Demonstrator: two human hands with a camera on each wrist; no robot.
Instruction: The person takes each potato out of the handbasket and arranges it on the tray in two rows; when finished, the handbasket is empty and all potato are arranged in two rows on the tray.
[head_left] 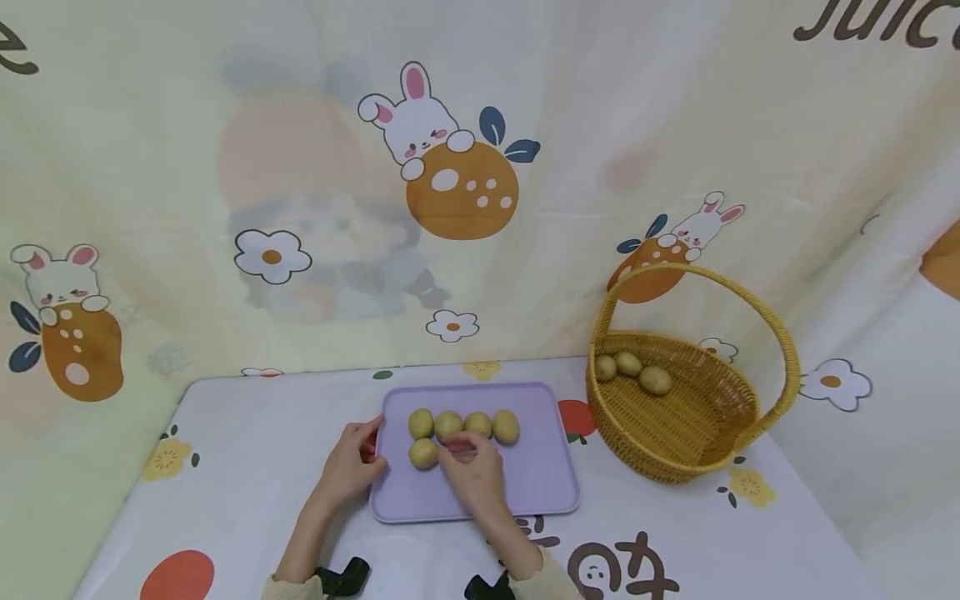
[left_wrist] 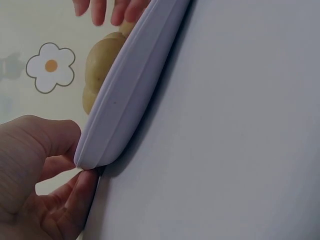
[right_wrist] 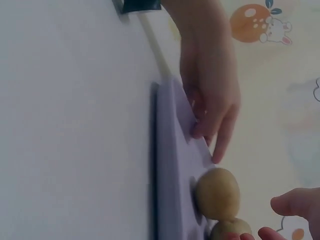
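Note:
A lavender tray [head_left: 532, 479] lies on the table with several potatoes [head_left: 506, 427] in a row toward its far side. Another potato [head_left: 423, 454] sits nearer, below the row's left end. At the tray's left edge, my left hand [head_left: 348, 467] holds the rim between thumb and fingers, seen close up in the left wrist view. My right hand [head_left: 477, 477] hovers over the tray beside the nearer potato. Its thumb [right_wrist: 295, 201] and fingers stand apart in the right wrist view, with nothing visible between them.
Right of the tray stands a yellow wicker basket [head_left: 675, 467] with a tall arched handle [head_left: 783, 350]. Three potatoes [head_left: 655, 381] lie inside at its left. A printed cloth covers the table [head_left: 262, 467], and a patterned curtain [head_left: 555, 275] hangs behind.

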